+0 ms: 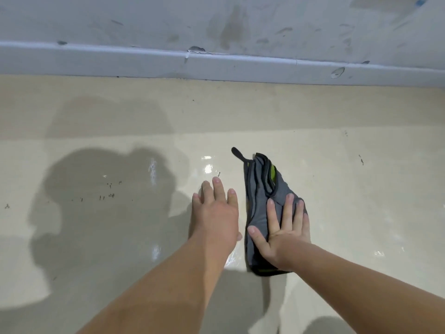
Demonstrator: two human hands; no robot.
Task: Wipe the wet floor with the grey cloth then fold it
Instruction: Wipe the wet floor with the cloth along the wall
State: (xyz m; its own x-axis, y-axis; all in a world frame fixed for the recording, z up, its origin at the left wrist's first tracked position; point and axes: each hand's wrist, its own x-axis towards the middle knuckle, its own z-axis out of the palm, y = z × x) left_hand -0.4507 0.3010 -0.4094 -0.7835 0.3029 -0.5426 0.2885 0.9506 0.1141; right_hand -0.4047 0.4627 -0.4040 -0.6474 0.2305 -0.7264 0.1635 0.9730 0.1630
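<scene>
Grey cloth (258,196), folded into a long narrow bundle, lies on the cream tile floor (361,189) a little right of centre in my head-camera feed, its length running away from the person. My view shows the right hand (281,235) laid flat on the near half of the bundle, fingers straight and spread and the palm pressing down. The left hand (216,218) is flat too, fingers straight and slightly fanned, just beside the cloth's left edge with a thin strip of tile between them. I cannot tell whether it rests on the floor or hovers just above it.

A black loop tab (237,153) sticks out from the cloth's far end, and a streak of lime-green trim (272,173) shows among the folds near that end. The near end sits squared off below the right wrist.

The far end lies well apart from the pale skirting board (120,61), with broad tile on both sides of the hands. Bright glints mark the glossy tile near the left fingertips and beside the left forearm. A large dark shadow (96,201) spreads over the floor to the left. Above the skirting, the white wall (144,18) is scuffed, stained and chipped.
</scene>
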